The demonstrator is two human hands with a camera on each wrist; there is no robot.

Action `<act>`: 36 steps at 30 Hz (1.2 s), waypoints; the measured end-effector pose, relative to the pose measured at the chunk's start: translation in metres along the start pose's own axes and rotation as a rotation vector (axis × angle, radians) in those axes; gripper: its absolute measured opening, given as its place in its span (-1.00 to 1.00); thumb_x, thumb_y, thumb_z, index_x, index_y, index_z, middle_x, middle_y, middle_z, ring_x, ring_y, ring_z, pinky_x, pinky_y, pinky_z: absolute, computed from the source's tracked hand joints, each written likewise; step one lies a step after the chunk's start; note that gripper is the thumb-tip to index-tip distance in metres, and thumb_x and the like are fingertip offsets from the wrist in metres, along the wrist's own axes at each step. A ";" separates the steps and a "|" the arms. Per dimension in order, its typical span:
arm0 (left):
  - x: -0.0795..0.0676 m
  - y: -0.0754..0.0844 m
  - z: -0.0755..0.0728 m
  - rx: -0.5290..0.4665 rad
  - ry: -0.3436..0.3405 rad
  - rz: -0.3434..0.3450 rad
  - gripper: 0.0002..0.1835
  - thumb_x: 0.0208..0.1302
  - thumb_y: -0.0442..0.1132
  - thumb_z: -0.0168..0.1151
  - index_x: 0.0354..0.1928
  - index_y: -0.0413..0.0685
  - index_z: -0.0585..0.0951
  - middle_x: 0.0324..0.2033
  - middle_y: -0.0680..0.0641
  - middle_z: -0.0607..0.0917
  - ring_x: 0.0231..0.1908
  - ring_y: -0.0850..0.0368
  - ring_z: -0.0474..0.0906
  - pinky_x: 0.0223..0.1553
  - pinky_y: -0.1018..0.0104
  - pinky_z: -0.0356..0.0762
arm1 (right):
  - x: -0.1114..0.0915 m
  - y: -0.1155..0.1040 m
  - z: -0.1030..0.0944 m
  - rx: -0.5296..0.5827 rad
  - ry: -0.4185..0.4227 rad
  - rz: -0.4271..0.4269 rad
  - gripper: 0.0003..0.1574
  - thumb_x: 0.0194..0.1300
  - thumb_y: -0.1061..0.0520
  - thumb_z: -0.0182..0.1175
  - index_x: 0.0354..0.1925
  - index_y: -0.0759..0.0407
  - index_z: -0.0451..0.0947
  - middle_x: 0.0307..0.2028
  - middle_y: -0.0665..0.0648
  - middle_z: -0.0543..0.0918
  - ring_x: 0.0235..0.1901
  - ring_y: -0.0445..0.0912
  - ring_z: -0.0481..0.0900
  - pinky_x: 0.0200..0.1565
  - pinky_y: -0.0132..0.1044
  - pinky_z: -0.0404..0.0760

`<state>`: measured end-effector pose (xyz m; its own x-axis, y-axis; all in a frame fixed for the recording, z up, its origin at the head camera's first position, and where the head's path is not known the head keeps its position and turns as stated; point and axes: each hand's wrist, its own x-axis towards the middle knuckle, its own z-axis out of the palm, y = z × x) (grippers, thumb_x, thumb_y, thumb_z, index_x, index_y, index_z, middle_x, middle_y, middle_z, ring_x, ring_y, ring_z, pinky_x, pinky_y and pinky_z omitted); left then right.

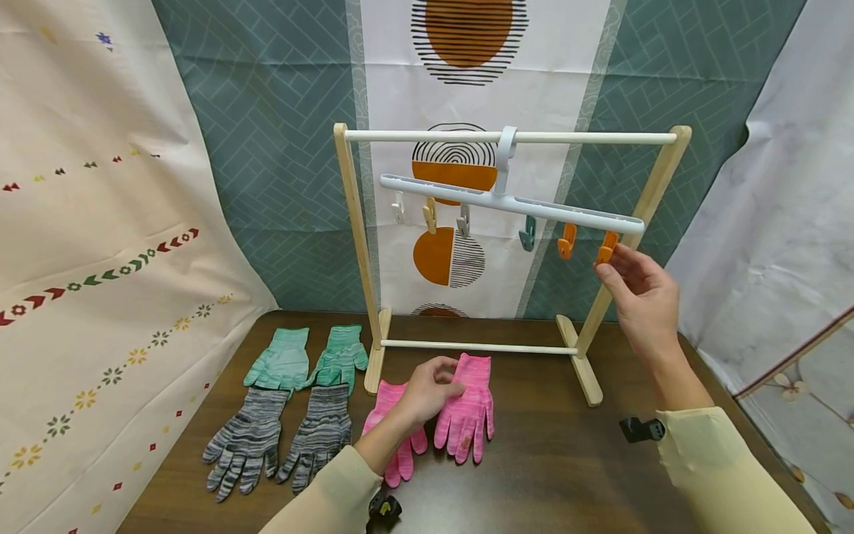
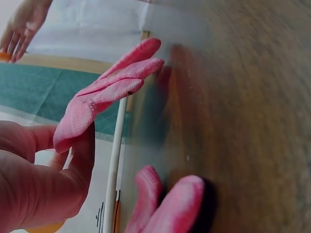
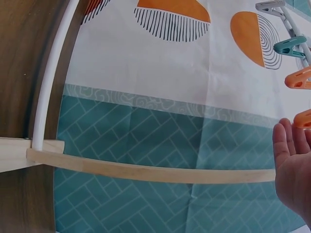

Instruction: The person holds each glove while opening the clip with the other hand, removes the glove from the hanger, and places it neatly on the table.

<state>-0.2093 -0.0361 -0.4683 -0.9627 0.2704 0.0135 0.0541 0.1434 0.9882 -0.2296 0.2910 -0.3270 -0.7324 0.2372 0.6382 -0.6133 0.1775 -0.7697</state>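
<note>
My left hand [image 1: 430, 389] pinches a pink knit glove [image 1: 469, 408] by its cuff. In the left wrist view that glove [image 2: 109, 92] is raised off the table, fingers pointing away from my hand. The other pink glove [image 1: 402, 458] lies partly under my left forearm. Up at the right, my right hand [image 1: 643, 297] holds the outermost orange clip [image 1: 606, 248] between thumb and fingers. This clip hangs from a pale blue clip hanger [image 1: 567, 213], whose right end dips lower. In the right wrist view, fingertips sit against the orange clip [image 3: 303, 119], which is cut by the frame edge.
A wooden rack [image 1: 353, 215] with a white top bar [image 1: 427, 136] carries the hanger. Further clips hang along it: another orange clip [image 1: 567, 242], a teal clip [image 1: 528, 233] and several pale ones. Green gloves [image 1: 283, 360] and grey striped gloves [image 1: 250, 437] lie at left on the brown table [image 1: 534, 475].
</note>
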 end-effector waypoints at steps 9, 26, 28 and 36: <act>-0.001 -0.006 -0.004 0.009 -0.010 -0.026 -0.56 0.29 -0.50 0.40 0.20 -0.32 0.59 -0.28 -0.16 0.76 -0.37 0.14 0.63 -0.34 0.31 0.56 | -0.007 0.003 -0.008 -0.040 -0.003 0.015 -0.50 0.43 0.36 0.36 0.30 0.32 0.62 0.02 0.07 0.77 -0.04 -0.19 0.76 0.05 -0.51 0.61; -0.003 -0.016 0.000 0.116 -0.019 -0.053 -0.57 0.23 -0.53 0.39 0.15 -0.34 0.58 -0.35 -0.11 0.67 -0.43 0.15 0.57 -0.40 0.34 0.53 | -0.034 0.014 -0.026 -0.164 -0.011 0.014 -0.50 0.41 0.43 0.33 0.28 0.46 0.58 0.04 0.15 0.78 -0.02 -0.20 0.74 0.01 -0.51 0.62; -0.003 -0.016 -0.001 0.126 -0.015 -0.051 -0.56 0.23 -0.54 0.38 0.16 -0.33 0.58 -0.35 -0.12 0.67 -0.43 0.14 0.58 -0.40 0.33 0.52 | -0.038 0.016 -0.028 -0.173 -0.016 0.019 -0.49 0.40 0.44 0.34 0.29 0.46 0.58 0.04 0.09 0.78 -0.01 -0.22 0.74 0.02 -0.52 0.61; -0.005 -0.015 -0.002 0.172 0.007 -0.036 -0.49 0.18 -0.56 0.39 0.20 -0.31 0.54 -0.39 -0.12 0.65 -0.46 0.13 0.55 -0.44 0.31 0.48 | -0.051 0.022 -0.037 -0.201 -0.039 0.046 -0.48 0.38 0.44 0.36 0.29 0.39 0.60 0.02 -0.03 0.77 -0.01 -0.24 0.73 0.01 -0.53 0.62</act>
<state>-0.2060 -0.0413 -0.4827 -0.9665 0.2558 -0.0193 0.0639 0.3133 0.9475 -0.1950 0.3178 -0.3765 -0.7715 0.2135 0.5994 -0.5103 0.3552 -0.7832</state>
